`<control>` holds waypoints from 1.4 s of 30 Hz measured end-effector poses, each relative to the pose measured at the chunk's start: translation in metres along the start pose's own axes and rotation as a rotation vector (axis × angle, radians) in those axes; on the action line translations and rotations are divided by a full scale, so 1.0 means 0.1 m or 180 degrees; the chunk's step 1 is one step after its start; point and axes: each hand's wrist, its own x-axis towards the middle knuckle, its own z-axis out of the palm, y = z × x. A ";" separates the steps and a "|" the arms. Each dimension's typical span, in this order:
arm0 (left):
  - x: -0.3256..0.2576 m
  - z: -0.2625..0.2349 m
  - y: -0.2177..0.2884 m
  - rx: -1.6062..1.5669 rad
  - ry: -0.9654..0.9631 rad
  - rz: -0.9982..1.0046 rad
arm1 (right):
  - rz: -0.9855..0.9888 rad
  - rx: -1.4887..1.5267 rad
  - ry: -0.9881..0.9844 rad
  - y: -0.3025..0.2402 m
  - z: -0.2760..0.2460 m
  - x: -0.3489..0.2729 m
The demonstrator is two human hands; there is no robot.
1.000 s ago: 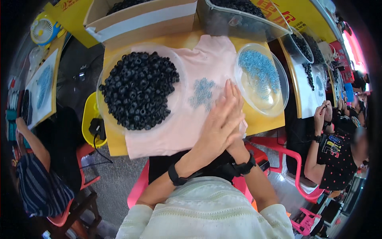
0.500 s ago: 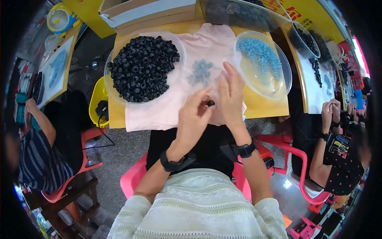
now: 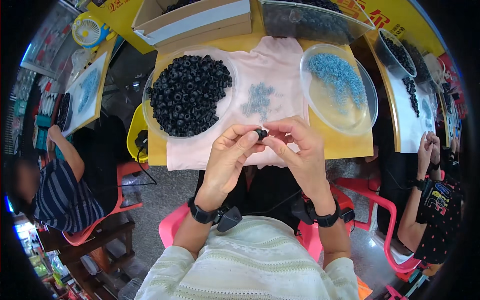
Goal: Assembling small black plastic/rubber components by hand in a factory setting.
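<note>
Between the thumb and fingers of my left hand point(image 3: 227, 157) is a small round black plastic piece point(image 3: 261, 134). My right hand point(image 3: 300, 150) is closed in a pinch, its thumb and fingertips meeting the piece's right side; anything tiny in that pinch is hidden. Both hands are above the near part of a pale pink cloth point(image 3: 200, 155). Beyond them, a loose scatter of tiny pale blue-grey pieces point(image 3: 260, 97) lies on the cloth. At left, a heap of black plastic pieces point(image 3: 187, 95) fills a clear round tray point(image 3: 146, 112).
A clear tray point(image 3: 320, 117) with tiny blue pieces point(image 3: 340, 75) stands on the right. Behind are a cardboard box point(image 3: 200, 25) and a clear bin point(image 3: 310, 22) of black parts. People sit at tables on both sides; a yellow basket point(image 3: 134, 132) is below left.
My right hand has come back from beside the blue-grey scatter, its fingers closing in at the black piece. My left hand still holds that piece, now turned toward the right fingertips.
</note>
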 end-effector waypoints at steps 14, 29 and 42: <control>-0.02 0.10 0.02 -0.0243 -0.0148 -0.0460 | -0.0930 -0.1032 0.0069 0.01 0.04 0.00; -0.07 0.20 0.54 0.1234 0.0192 0.0557 | -0.1384 -0.1992 0.1090 -0.37 -0.81 1.78; -0.23 0.09 0.86 0.1393 0.0479 0.1359 | -0.0400 -0.1200 0.0392 -1.18 -0.74 0.99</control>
